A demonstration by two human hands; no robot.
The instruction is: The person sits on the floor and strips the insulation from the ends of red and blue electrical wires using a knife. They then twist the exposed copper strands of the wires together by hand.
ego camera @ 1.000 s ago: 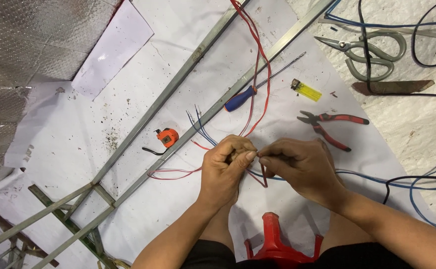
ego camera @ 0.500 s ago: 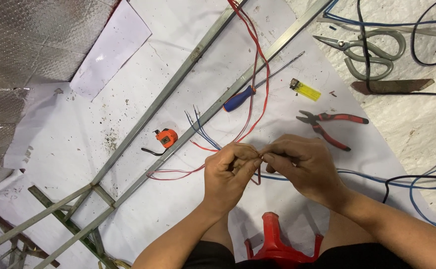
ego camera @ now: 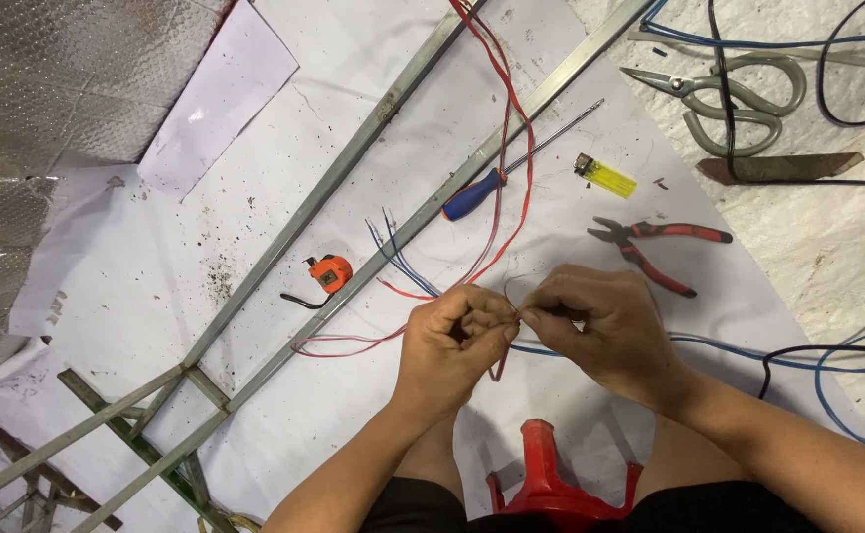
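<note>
My left hand (ego camera: pixel 452 345) and my right hand (ego camera: pixel 600 321) meet fingertip to fingertip over a white sheet, both pinching the ends of thin wires. Red wires (ego camera: pixel 507 148) run from my hands up to the top edge. Blue wires (ego camera: pixel 393 252) fan out just left of my hands, and another blue wire (ego camera: pixel 739 350) leads off to the right. The wire ends themselves are hidden between my fingers.
Two metal rails (ego camera: pixel 353 148) cross the sheet diagonally. Around my hands lie a blue-handled screwdriver (ego camera: pixel 472 194), a yellow lighter (ego camera: pixel 605 178), red-handled pliers (ego camera: pixel 660 247) and an orange tape measure (ego camera: pixel 329 273). Tin snips (ego camera: pixel 739 94) sit top right. A red stool (ego camera: pixel 551 484) stands below.
My hands have shifted slightly and the fingertips have closed tighter together on the wires. Everything on the sheet has stayed in place.
</note>
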